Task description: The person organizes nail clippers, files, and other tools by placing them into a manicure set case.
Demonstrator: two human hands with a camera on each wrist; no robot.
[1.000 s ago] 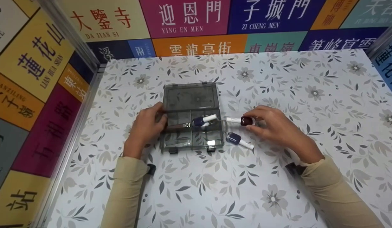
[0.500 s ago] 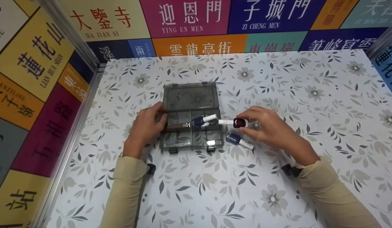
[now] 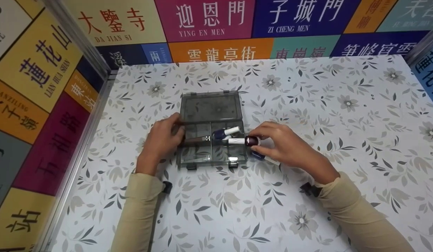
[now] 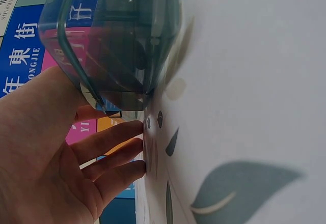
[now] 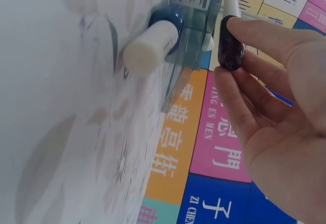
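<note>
A smoky clear compartment box [image 3: 211, 106] lies opened flat on the table. My left hand [image 3: 163, 136] touches its left side, with outstretched fingertips on the tabletop in the left wrist view; the thumb is hidden there. My right hand [image 3: 283, 141] pinches a dark red nail polish bottle [image 3: 252, 140], its white cap reaching over the box's right compartments. Inside the box are a nail clipper [image 3: 198, 139] on the left and a navy nail polish bottle [image 3: 220, 134] on the right. Another navy bottle [image 5: 170, 25] lies on the table, partly under my right hand in the head view.
The table [image 3: 237, 210] has a white floral cover. Panels with large lettering [image 3: 209, 17] stand along its back and left side. Two black latches [image 3: 233, 163] stick out at the box's front edge.
My right hand has moved left with the dark red nail polish bottle, bringing its cap from beside the box to over the right compartments. The left hand and box have stayed put.
</note>
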